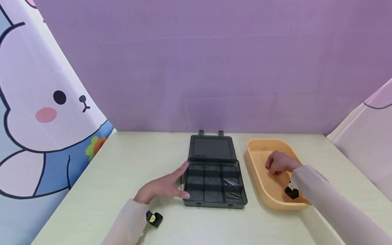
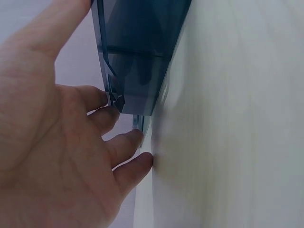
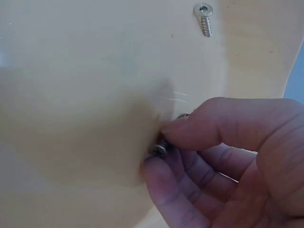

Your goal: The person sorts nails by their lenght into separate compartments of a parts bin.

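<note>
A dark translucent compartment box (image 1: 214, 204) lies on the table with its lid (image 1: 212, 148) folded back. My left hand (image 1: 165, 184) rests along the box's left side, fingers spread, with the thumb at the front left corner. Inside the orange tray (image 1: 273, 188), my right hand (image 1: 280, 162) pinches a small metal screw (image 3: 159, 150) between thumb and fingertip. Part of another screw head (image 3: 184, 115) shows behind the thumb; the rest of it is hidden. Farther off on the tray floor lies a loose screw (image 3: 204, 20) with a flat socket head.
Thin metal pieces (image 1: 231, 182) lie in the box's right middle compartment, and short screws (image 1: 234, 196) in the front right one. A purple cloth (image 1: 171, 68) hangs behind the table. On the left hangs a cartoon-printed cloth (image 1: 46, 85).
</note>
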Demonstrator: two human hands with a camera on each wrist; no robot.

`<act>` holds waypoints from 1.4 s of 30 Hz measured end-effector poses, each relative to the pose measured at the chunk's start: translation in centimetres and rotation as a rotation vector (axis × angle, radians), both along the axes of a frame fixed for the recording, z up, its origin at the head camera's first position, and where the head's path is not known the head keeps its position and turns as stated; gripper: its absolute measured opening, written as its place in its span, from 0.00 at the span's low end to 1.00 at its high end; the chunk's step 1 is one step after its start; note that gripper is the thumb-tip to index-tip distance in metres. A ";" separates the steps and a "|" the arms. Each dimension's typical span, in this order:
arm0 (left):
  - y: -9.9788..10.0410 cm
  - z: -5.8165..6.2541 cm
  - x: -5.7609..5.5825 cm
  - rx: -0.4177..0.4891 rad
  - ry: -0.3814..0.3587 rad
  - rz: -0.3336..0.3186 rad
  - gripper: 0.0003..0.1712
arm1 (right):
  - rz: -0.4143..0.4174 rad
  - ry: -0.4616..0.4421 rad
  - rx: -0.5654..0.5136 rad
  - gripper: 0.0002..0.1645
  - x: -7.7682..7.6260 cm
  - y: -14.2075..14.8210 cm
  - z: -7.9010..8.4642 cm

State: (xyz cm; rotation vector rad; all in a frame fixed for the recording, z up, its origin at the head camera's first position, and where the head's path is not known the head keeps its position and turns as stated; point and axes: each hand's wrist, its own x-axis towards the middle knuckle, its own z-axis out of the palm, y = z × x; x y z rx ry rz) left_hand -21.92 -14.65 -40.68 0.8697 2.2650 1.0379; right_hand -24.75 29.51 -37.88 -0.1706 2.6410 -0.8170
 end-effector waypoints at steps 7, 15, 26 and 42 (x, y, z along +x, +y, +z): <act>0.0 0.0 0.1 0.002 0.000 -0.006 0.67 | 0.034 -0.050 -0.013 0.09 0.0 0.3 0.1; -0.1 -0.2 0.0 -0.011 0.012 0.002 0.67 | 0.087 -0.111 -0.042 0.09 0.5 0.3 1.5; -0.1 0.0 0.1 -0.011 0.010 -0.003 0.67 | 0.133 -0.093 -0.022 0.13 0.9 -0.2 3.9; -0.1 0.3 0.3 -0.008 0.012 -0.004 0.67 | 0.226 -0.049 -0.047 0.11 2.4 -2.5 8.1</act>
